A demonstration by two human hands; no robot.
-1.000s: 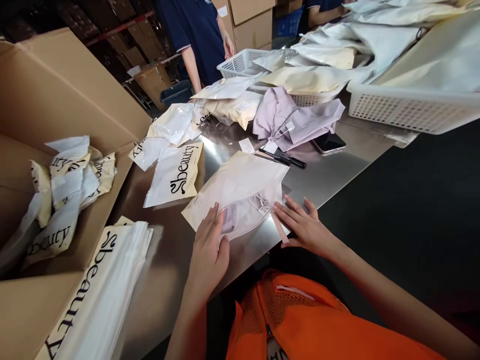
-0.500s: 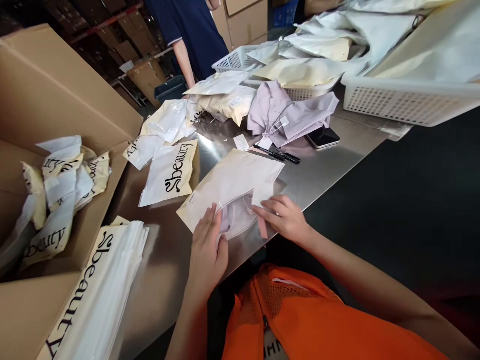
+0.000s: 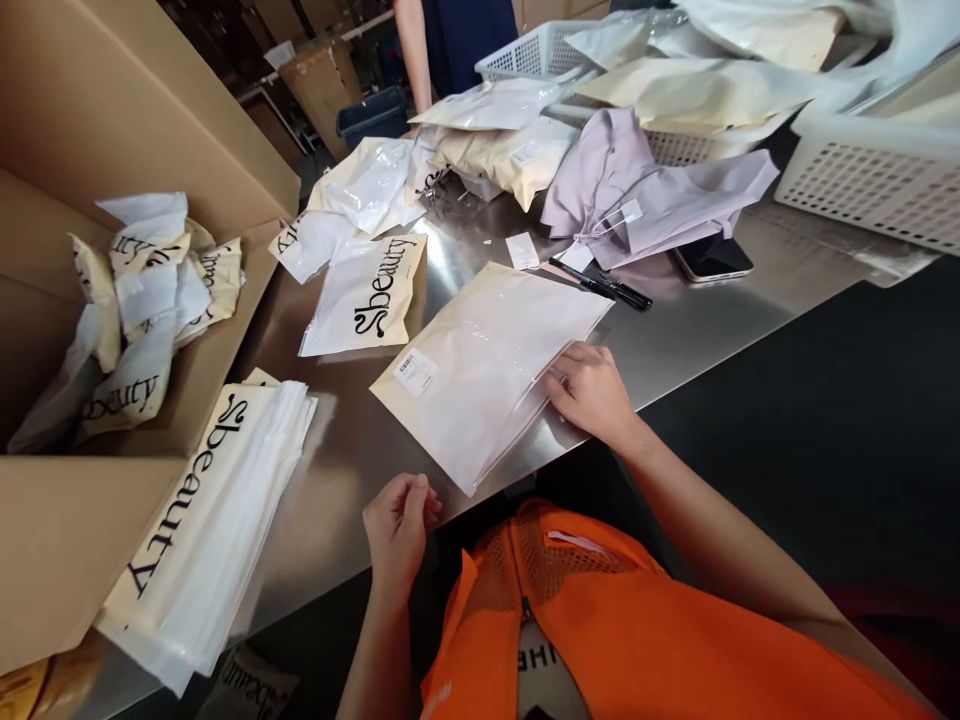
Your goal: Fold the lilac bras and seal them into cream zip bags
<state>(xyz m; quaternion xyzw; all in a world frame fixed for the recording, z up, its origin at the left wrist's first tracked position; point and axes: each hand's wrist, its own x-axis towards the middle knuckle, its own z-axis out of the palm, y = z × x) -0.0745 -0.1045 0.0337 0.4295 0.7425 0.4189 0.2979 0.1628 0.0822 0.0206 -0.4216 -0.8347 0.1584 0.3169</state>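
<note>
A cream and white plastic mailing bag [image 3: 495, 365] lies slantwise on the steel table, a barcode label [image 3: 415, 371] near its left corner. My right hand [image 3: 592, 393] is closed on the bag's right edge, with the fingertips partly hidden behind it. Just off the bag's lower corner, my left hand [image 3: 401, 525] is curled closed beside the table edge; I see nothing in it. Beyond the bag lie black pens [image 3: 602, 285], a small white tag [image 3: 522, 251] and a lilac garment [image 3: 652, 195] with a tag on it.
A printed mailer [image 3: 367, 293] and a stack of mailers [image 3: 217, 510] lie to the left, near a carton [image 3: 232, 340] holding several packed mailers. A phone [image 3: 712, 258] rests by the garment. White baskets [image 3: 870, 190] stand at the back right. Across the table is another person's arm [image 3: 412, 50].
My left hand has left the bag and come back toward me, closing. The bag's opening, with lilac cloth showing, is now covered, and its barcode label shows. My right hand stays at its right edge.
</note>
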